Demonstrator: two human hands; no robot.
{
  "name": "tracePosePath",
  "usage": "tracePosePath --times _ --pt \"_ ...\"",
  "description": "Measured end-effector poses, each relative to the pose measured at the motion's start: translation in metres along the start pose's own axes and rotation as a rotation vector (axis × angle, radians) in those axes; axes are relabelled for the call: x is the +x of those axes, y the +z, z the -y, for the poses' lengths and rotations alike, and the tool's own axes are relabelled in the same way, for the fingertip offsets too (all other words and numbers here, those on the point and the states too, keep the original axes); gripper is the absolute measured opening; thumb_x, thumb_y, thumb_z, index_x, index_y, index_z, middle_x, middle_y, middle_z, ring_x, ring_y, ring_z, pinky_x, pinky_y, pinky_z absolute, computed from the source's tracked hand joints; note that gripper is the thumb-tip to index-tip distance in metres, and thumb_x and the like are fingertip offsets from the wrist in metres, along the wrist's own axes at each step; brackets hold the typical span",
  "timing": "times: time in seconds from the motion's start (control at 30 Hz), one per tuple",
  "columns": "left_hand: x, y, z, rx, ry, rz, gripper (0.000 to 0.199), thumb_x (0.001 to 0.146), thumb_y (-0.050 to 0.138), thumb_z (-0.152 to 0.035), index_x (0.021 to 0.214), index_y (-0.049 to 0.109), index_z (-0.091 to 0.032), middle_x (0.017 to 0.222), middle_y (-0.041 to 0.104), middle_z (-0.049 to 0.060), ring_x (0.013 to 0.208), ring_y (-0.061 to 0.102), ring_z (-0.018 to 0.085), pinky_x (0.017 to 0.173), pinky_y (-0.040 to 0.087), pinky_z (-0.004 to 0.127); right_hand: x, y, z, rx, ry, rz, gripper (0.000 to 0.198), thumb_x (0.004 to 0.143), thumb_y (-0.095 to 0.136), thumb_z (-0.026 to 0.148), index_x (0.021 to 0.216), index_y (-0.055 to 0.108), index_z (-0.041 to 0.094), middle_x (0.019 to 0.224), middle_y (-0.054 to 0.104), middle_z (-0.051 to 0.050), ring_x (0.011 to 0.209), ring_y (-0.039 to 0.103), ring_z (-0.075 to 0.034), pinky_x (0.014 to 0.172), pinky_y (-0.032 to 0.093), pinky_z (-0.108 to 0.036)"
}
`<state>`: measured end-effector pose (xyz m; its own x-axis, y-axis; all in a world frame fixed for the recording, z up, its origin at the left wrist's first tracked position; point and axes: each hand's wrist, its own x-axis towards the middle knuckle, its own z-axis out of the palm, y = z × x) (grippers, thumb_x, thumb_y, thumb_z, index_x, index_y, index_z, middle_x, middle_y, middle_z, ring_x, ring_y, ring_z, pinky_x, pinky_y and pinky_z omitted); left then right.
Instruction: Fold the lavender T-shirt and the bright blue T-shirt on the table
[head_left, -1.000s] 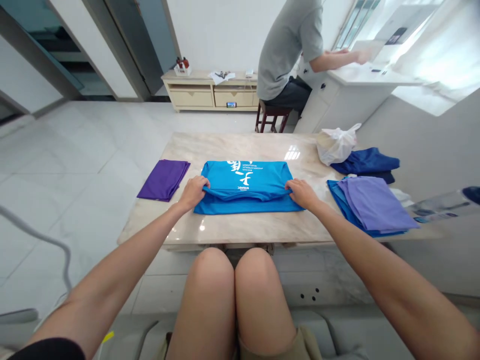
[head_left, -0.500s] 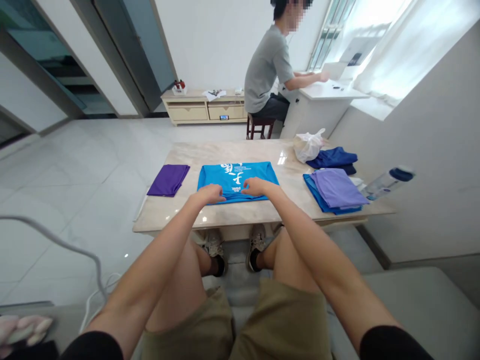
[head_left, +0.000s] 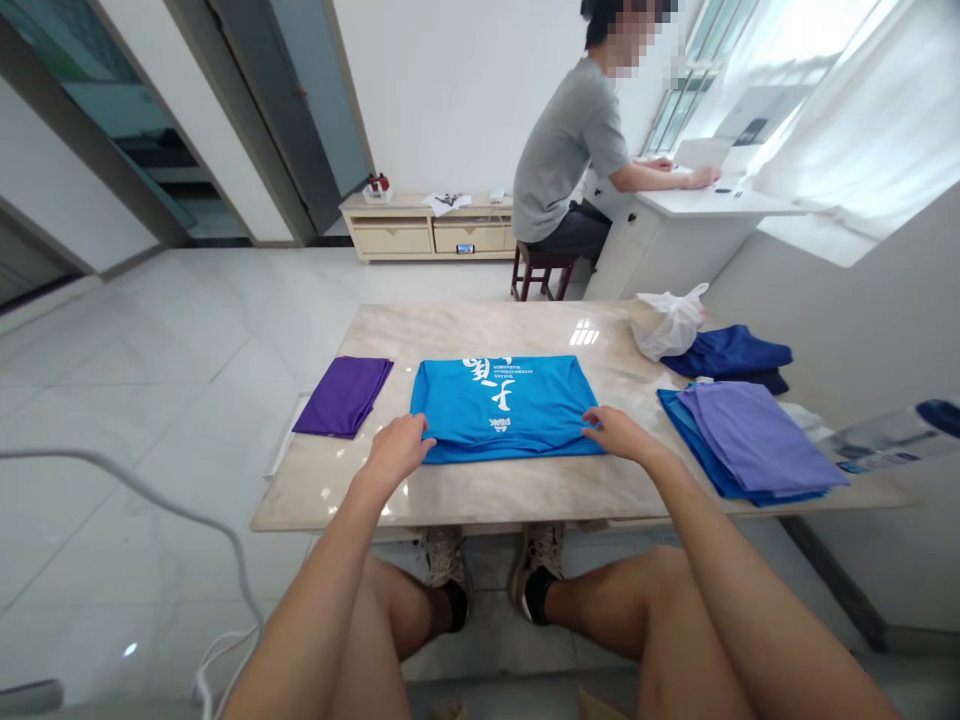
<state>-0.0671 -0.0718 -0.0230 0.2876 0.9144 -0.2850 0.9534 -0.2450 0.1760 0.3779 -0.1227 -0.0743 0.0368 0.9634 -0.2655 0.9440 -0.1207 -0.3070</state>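
A bright blue T-shirt with white lettering lies folded into a wide rectangle on the marble-topped table. At its near left corner, my left hand pinches the edge of the cloth between thumb and fingers. My right hand grips the near right corner the same way. The cloth between the hands shows a few creases along the near side. Left of the shirt lies a folded purple garment, apart from my left hand.
A stack of folded blue and lilac garments lies on the right, beside a clear bottle. Behind it are dark blue cloth and a white plastic bag. Another person sits at a white desk. A grey cable curves at left.
My hands have moved apart, from the middle of the shirt's near side out to its two near corners. The view has shifted, and the seated person's arms have moved slightly.
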Motion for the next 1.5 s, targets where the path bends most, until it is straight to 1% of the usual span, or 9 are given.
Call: tracePosePath --times 0.23,0.43,0.57,0.73,0.83,0.97,1.07,1.23,1.5 --pt "-0.002 0.023 0.025 -0.017 -0.089 0.071 0.059 0.104 0.069 -0.039 0.152 0.049 -0.011 0.145 0.07 0.027 0.132 0.073 0.041 0.092 0.057 0.041 -0.005 0.021 -0.03 -0.109 0.04 -0.03 0.042 0.096 0.077 0.027 0.134 0.078 0.012 0.137 0.076 -0.021 0.13 0.072 -0.035 0.114 0.054 -0.039" --pt "0.004 0.035 0.031 -0.029 -0.064 0.093 0.044 0.104 0.066 -0.039 0.142 0.062 -0.017 0.144 0.073 0.022 0.133 0.072 0.038 0.095 0.057 0.038 -0.008 0.022 -0.021 0.034 0.073 0.01 0.049 0.093 0.083 0.025 0.139 0.074 0.014 0.129 0.081 -0.017 0.118 0.078 -0.032 0.101 0.059 -0.033" --pt "0.009 0.038 0.032 -0.021 -0.062 0.088 0.038 0.106 0.063 -0.038 0.139 0.067 -0.019 0.144 0.074 0.018 0.132 0.072 0.036 0.097 0.057 0.039 -0.009 0.018 -0.015 0.008 0.115 0.076 0.047 0.09 0.086 0.026 0.134 0.076 0.013 0.124 0.082 -0.017 0.112 0.079 -0.032 0.095 0.06 -0.033" --pt "0.01 0.039 0.029 0.012 -0.029 0.068 0.027 0.101 0.069 -0.035 0.124 0.075 -0.021 0.137 0.076 0.017 0.128 0.073 0.035 0.098 0.057 0.037 -0.008 0.016 -0.008 -0.072 0.08 0.166 0.034 0.091 0.084 0.032 0.121 0.082 0.015 0.123 0.082 -0.016 0.115 0.078 -0.033 0.098 0.059 -0.035" --pt "0.011 0.039 0.027 0.012 0.009 0.057 0.019 0.098 0.071 -0.031 0.114 0.076 -0.021 0.134 0.077 0.016 0.125 0.074 0.034 0.098 0.057 0.037 -0.008 0.018 -0.002 -0.116 0.061 0.142 0.036 0.089 0.086 0.035 0.121 0.083 0.019 0.131 0.08 -0.017 0.125 0.074 -0.037 0.104 0.059 -0.042" --pt "0.012 0.041 0.025 -0.049 0.004 0.051 0.025 0.098 0.073 -0.035 0.119 0.072 -0.022 0.128 0.08 0.013 0.117 0.077 0.032 0.093 0.059 0.036 -0.007 0.022 0.006 -0.106 0.019 0.093 0.039 0.092 0.084 0.031 0.129 0.079 0.022 0.14 0.076 -0.016 0.137 0.068 -0.039 0.116 0.052 -0.052" --pt "0.013 0.043 0.026 -0.068 -0.01 0.059 0.034 0.098 0.074 -0.039 0.128 0.07 -0.023 0.131 0.08 0.013 0.119 0.078 0.032 0.092 0.06 0.035 -0.005 0.023 0.01 -0.006 -0.03 0.131 0.044 0.094 0.081 0.026 0.138 0.074 0.018 0.143 0.076 -0.016 0.133 0.072 -0.034 0.113 0.055 -0.044" --pt "0.015 0.043 0.03 -0.055 -0.048 0.077 0.036 0.099 0.073 -0.041 0.129 0.075 -0.023 0.135 0.081 0.015 0.124 0.077 0.034 0.096 0.061 0.037 -0.004 0.022 0.007 0.012 -0.036 0.142 0.04 0.093 0.082 0.025 0.132 0.078 0.017 0.136 0.079 -0.016 0.126 0.075 -0.034 0.108 0.059 -0.039" --pt "0.015 0.037 0.033 -0.069 0.011 0.057 0.036 0.099 0.067 -0.029 0.131 0.083 -0.025 0.142 0.08 0.013 0.132 0.075 0.034 0.103 0.06 0.036 -0.007 0.016 0.006 0.003 -0.072 0.163 0.033 0.092 0.082 0.022 0.124 0.082 0.017 0.13 0.081 -0.014 0.12 0.077 -0.032 0.105 0.059 -0.036"
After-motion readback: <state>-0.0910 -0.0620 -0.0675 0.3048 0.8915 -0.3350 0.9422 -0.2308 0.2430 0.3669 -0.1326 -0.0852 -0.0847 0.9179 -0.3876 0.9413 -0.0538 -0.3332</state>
